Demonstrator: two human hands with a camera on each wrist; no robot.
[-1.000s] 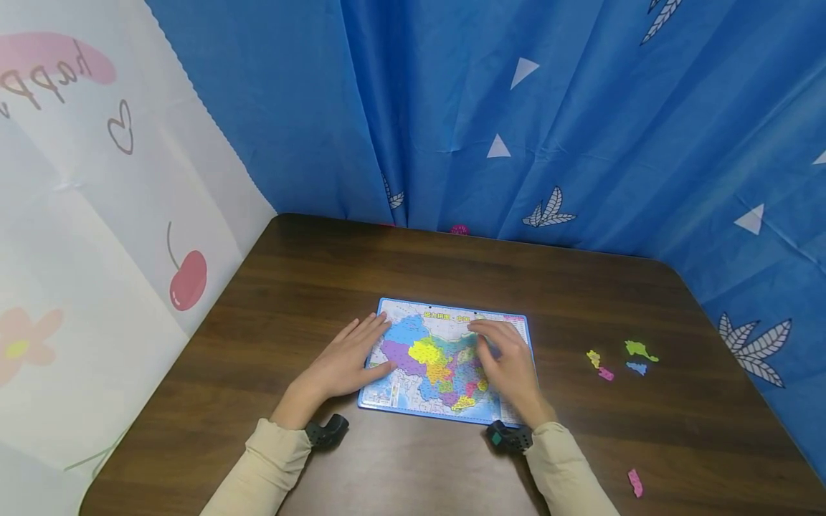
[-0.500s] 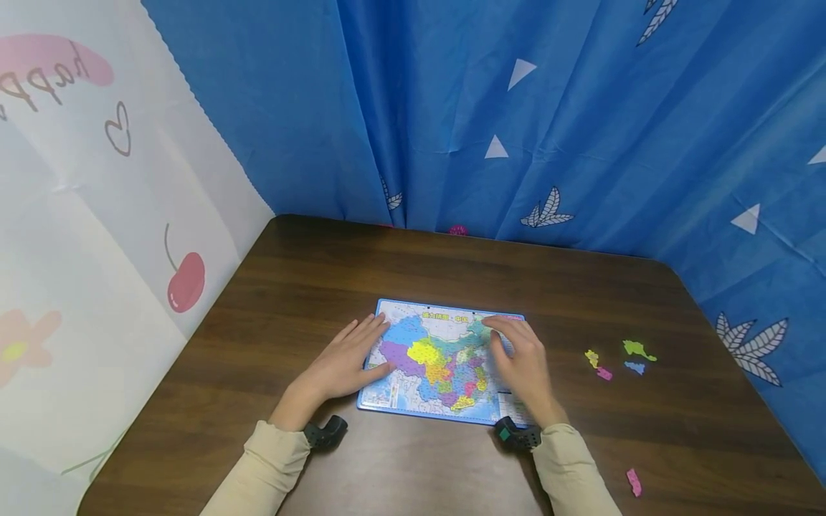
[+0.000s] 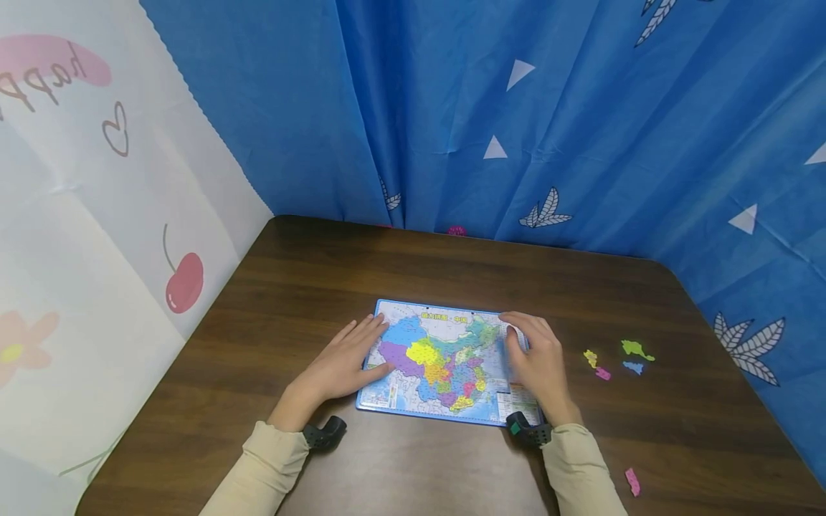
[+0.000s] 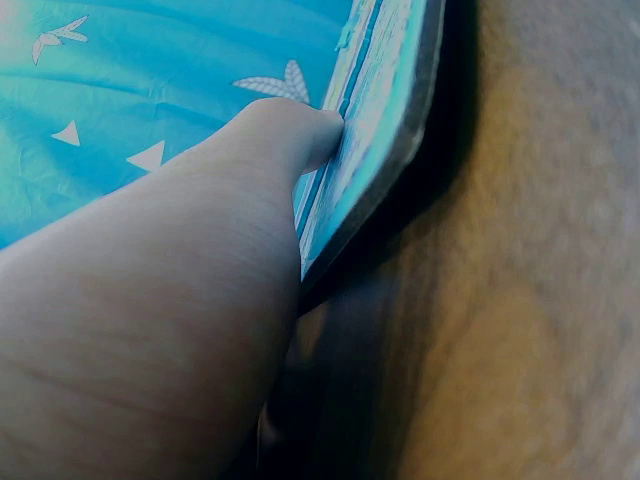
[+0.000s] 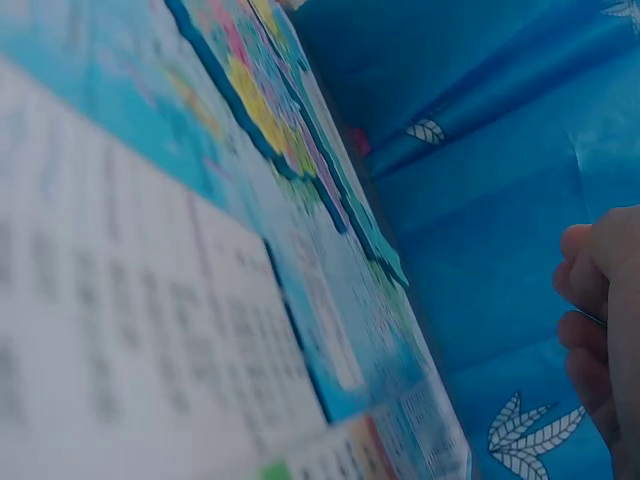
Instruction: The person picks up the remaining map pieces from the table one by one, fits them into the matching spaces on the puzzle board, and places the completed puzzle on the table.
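A map puzzle board (image 3: 477,412) with a blue border lies on the table, its middle filled with coloured pieces. My left hand (image 3: 342,362) rests on the board's left edge with its fingers straight. Its thumb (image 4: 305,135) touches the board's face in the left wrist view. Over the board's right side is my right hand (image 3: 540,358), fingers loosely bent. Nothing shows in its grasp, and the right wrist view has its fingers (image 5: 590,350) apart from the board.
Right of the board lie several loose puzzle pieces: a green one (image 3: 632,348), a blue one (image 3: 634,368), a yellow one (image 3: 590,357) and a pink one (image 3: 603,374). Another pink piece (image 3: 632,481) sits nearer the table's front. Curtains (image 3: 452,107) hang behind.
My right hand has slid rightward across the board, uncovering the teal piece at the map's upper right. My left hand has stayed in place.
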